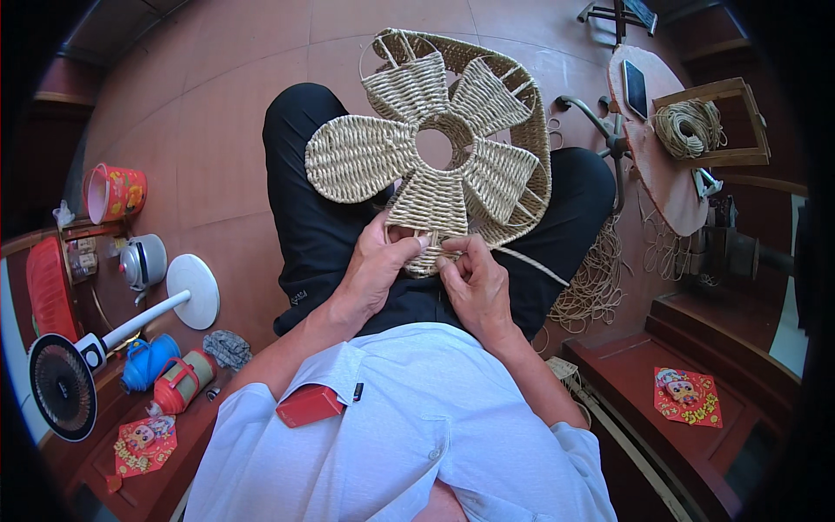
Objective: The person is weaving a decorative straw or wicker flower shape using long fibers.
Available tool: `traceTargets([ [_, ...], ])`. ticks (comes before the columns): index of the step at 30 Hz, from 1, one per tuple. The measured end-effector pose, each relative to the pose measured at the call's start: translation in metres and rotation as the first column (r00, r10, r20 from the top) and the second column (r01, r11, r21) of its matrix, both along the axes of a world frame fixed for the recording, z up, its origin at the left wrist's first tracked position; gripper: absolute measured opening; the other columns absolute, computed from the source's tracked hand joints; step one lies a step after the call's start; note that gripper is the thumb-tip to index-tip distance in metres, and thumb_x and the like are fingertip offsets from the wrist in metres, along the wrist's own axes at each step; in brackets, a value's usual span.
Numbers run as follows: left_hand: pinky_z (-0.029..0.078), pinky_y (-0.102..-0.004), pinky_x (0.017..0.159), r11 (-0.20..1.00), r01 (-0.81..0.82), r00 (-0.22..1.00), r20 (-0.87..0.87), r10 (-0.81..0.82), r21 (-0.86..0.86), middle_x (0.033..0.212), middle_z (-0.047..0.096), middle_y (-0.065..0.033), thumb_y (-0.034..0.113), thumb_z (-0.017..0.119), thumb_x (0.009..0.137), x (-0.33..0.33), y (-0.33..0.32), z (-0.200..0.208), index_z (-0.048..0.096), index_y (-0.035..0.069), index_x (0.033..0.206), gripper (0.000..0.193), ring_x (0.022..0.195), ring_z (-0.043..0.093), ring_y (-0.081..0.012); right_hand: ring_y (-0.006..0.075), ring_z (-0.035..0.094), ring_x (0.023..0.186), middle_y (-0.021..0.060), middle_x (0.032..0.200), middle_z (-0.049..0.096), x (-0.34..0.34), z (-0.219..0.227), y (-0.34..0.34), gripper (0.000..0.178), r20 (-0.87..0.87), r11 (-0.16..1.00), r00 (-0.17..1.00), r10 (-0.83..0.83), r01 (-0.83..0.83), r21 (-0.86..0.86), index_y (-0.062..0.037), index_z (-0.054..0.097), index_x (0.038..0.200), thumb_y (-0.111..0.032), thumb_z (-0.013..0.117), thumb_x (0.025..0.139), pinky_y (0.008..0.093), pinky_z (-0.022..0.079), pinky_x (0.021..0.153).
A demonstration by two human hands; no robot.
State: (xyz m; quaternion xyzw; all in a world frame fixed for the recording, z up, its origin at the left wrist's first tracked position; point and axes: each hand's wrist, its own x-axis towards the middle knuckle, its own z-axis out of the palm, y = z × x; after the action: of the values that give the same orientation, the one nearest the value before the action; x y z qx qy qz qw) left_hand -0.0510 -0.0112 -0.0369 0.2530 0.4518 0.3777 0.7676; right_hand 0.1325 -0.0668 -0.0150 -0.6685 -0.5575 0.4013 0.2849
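A straw-coloured woven basket (428, 187) rests between my knees. Its near face is a flower shape with several wide petals round a circular hole, and a curved woven wall stands behind it. My left hand (379, 264) grips the lowest petal, thumb pressed on its weave. At the same petal's right edge, my right hand (475, 280) has thumb and fingers pinched together on a cord (532, 264), whose pale free end sticks out to the right over my thigh. Some frame rods between the petals and the wall show bare. The fingertips are partly hidden behind the petal.
To the right a pinkish board (665, 174) holds a phone (635, 90) and a coil of cord (690, 128) in a wooden frame. Loose cord (593, 283) lies tangled on the floor below. At left stand a fan (63, 387), a kettle (143, 261), a red bucket (116, 192) and flasks (183, 381).
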Motion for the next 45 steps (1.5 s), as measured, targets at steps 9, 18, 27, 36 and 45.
traceTargets([
  [9,0.054,-0.0314,0.108,0.999,-0.008,0.967,0.255,0.017,-0.035,0.125,0.076,-0.0086,-0.001,0.073,0.097,-0.005,0.000,-0.003,0.058,-0.003,0.142,0.048,0.115,0.072,-0.0134,0.0219,0.059,0.054,0.0072,0.065,0.056,-0.006,0.002,-0.001,0.023,0.053,0.997,0.998,-0.022,0.018,0.071,-0.0047,0.065,0.118,-0.008,0.078,0.099,0.0381,0.048,0.056],
  [18,0.055,-0.0271,0.095,0.977,-0.214,0.976,-0.046,0.214,-0.016,0.115,0.077,-0.0083,0.001,0.070,0.102,-0.014,-0.009,0.005,0.056,-0.002,0.141,0.042,0.103,0.071,-0.0114,0.0256,0.071,0.071,0.0075,0.091,0.066,-0.016,0.001,0.015,0.030,0.164,0.912,0.967,0.197,-0.242,0.331,-0.0117,0.077,0.122,-0.008,0.082,0.093,0.0408,0.056,0.063],
  [27,0.044,-0.0256,0.086,0.941,-0.186,0.961,0.146,0.234,-0.284,0.107,0.069,-0.0012,0.010,0.062,0.099,-0.029,0.001,-0.006,0.063,0.002,0.142,0.044,0.091,0.058,-0.0097,0.0262,0.071,0.075,0.0068,0.091,0.067,-0.026,0.003,0.023,0.033,0.248,0.885,0.929,0.275,-0.346,0.312,-0.0129,0.079,0.124,-0.010,0.085,0.091,0.0402,0.057,0.065],
  [36,0.047,-0.0294,0.080,0.956,-0.210,0.953,0.176,0.248,-0.207,0.097,0.057,-0.0020,0.009,0.058,0.109,-0.060,-0.002,0.022,0.055,-0.004,0.145,0.039,0.085,0.053,-0.0119,0.0263,0.073,0.078,0.0064,0.094,0.065,-0.031,0.005,0.024,0.030,0.269,0.881,0.924,0.271,-0.351,0.317,-0.0114,0.075,0.120,-0.018,0.084,0.092,0.0401,0.057,0.066],
  [45,0.035,-0.0236,0.065,0.792,-0.578,0.794,-0.087,0.602,0.197,0.072,0.042,0.0097,0.021,0.067,0.113,-0.261,0.037,0.091,0.068,0.004,0.133,0.026,0.066,0.040,-0.0036,0.0279,0.068,0.076,0.0070,0.086,0.058,-0.056,0.000,0.046,0.014,0.314,0.779,0.900,0.303,-0.423,0.463,-0.0122,0.069,0.095,-0.020,0.081,0.095,0.0431,0.054,0.066],
])
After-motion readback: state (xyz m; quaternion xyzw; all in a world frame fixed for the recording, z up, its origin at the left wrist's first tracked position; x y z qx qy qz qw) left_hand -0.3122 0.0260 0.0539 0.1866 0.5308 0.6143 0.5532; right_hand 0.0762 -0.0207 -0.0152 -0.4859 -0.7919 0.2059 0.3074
